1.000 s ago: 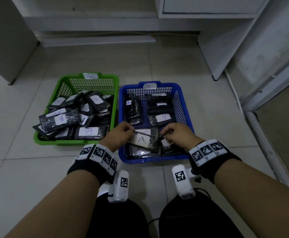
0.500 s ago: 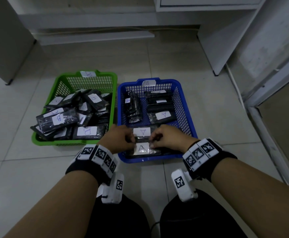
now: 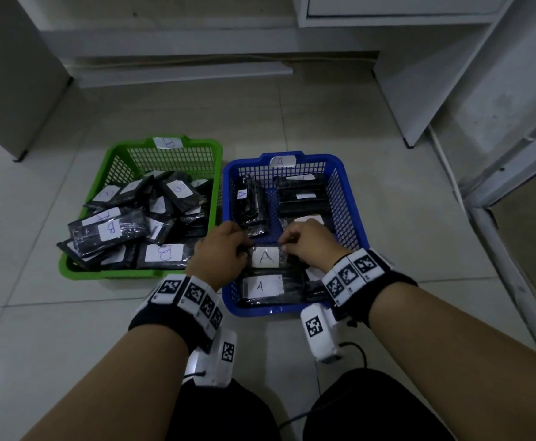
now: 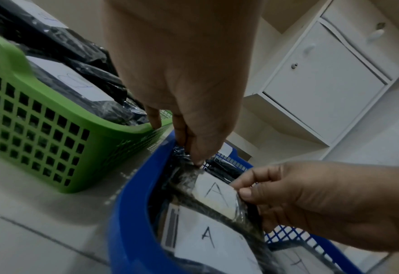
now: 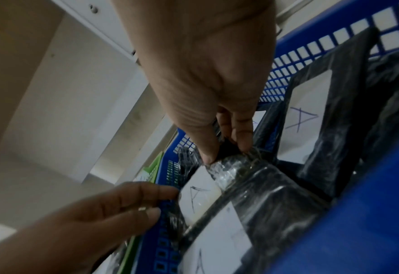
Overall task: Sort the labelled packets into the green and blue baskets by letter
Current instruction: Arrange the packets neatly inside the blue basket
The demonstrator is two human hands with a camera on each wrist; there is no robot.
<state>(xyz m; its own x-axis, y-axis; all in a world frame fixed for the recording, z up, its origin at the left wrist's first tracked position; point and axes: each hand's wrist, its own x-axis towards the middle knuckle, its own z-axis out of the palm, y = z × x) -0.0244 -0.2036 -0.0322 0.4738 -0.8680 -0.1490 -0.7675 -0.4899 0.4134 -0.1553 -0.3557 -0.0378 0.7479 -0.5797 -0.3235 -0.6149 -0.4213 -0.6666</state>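
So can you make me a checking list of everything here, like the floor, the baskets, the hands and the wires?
Surface: pale tiled floor; both baskets stand on it.
Job's things: green plastic mesh basket, tagged B, holds a loose pile of black B packets; blue plastic mesh basket, tagged A, holds A packets; black plastic-wrapped packet labelled A held low inside the blue basket.
Clutter: nothing seen.
Hands: left hand and right hand each pinch one end of that packet.
Cables: thin black cable by the right wrist camera.
Surroundings: white cabinet with drawers, grey walls.
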